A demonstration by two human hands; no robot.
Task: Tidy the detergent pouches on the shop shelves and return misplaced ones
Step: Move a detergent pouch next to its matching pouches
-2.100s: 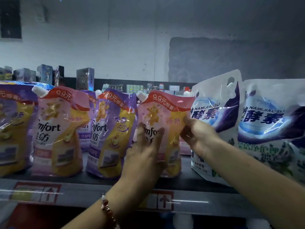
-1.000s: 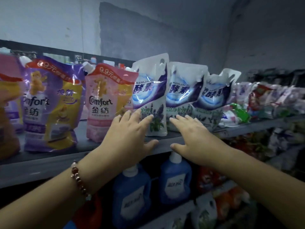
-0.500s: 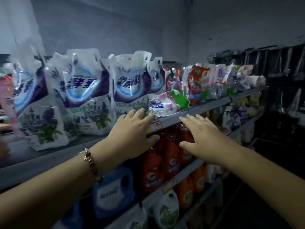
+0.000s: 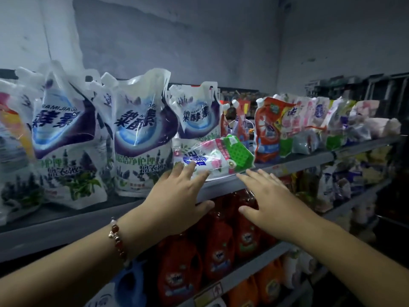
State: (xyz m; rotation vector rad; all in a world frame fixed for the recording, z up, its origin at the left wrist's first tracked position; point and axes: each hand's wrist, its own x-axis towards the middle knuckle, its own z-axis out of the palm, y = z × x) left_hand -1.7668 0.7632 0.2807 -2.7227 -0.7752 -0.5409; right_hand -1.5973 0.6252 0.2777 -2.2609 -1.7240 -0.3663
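A white, pink and green pouch (image 4: 218, 157) lies flat on its side on the grey top shelf (image 4: 294, 160), in front of upright white and purple lavender pouches (image 4: 141, 134). My left hand (image 4: 177, 196), with a bead bracelet on the wrist, is spread flat, and its fingertips touch the lying pouch's lower left corner. My right hand (image 4: 269, 200) hovers open just below the shelf edge, its fingertips close under the pouch's right end. Neither hand grips anything.
More white and purple pouches (image 4: 64, 138) stand to the left. Red and mixed pouches (image 4: 269, 129) crowd the shelf to the right. Red jugs (image 4: 218, 242), orange jugs (image 4: 269, 284) and a blue jug (image 4: 130, 289) fill the lower shelves. A grey wall rises behind.
The view has swung right along the shelf, from the Comfort pouches to the lavender ones. Both hands have let go of the pouches and moved right, now reaching the lying green and pink pouch.
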